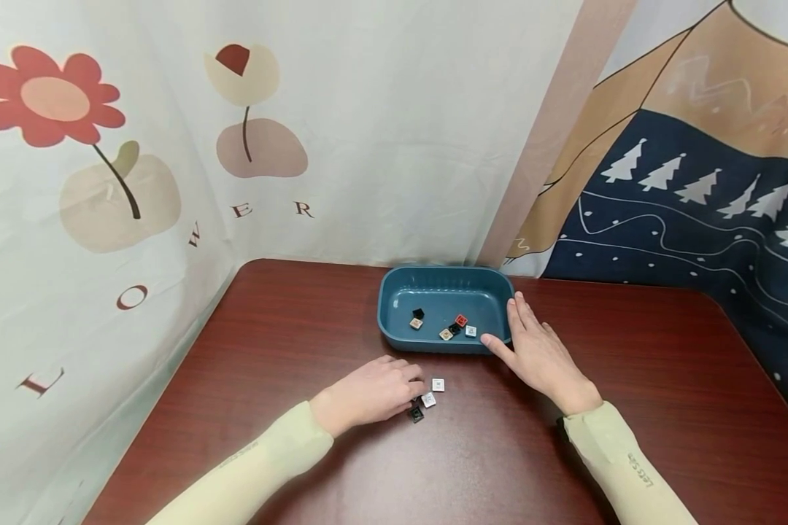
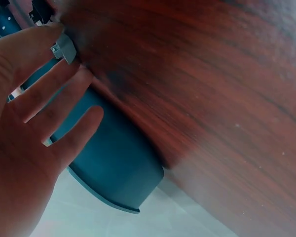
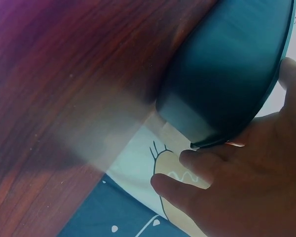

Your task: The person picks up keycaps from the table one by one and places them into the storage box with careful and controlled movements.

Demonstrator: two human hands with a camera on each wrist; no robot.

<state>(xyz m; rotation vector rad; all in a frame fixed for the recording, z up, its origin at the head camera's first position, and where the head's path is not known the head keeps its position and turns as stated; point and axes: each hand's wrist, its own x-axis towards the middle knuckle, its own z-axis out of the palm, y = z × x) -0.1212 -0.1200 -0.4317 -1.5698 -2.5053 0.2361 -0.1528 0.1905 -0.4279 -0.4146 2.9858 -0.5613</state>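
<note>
Small, square keycaps [image 1: 438,384] (white, black, beige, red).

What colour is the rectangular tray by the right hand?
The round-cornered rectangular tray is dark teal blue, showing best in the head view.

one blue tub [image 1: 444,347] holds six small square pieces: two beige pieces [image 1: 416,323], two black pieces [image 1: 418,313], one red piece [image 1: 461,320] and one white piece [image 1: 470,331]. outside it, three more show at the one tabletop [image 1: 289,321]: two white, one black [image 1: 416,414]; whether fingers hide another cannot be told. there are two hands [image 1: 541,357], two sleeves [image 1: 289,445], two flowers [image 1: 55,98], five printed letters [image 1: 132,297] and six printed trees [image 1: 663,173], one cut by the edge.
</note>
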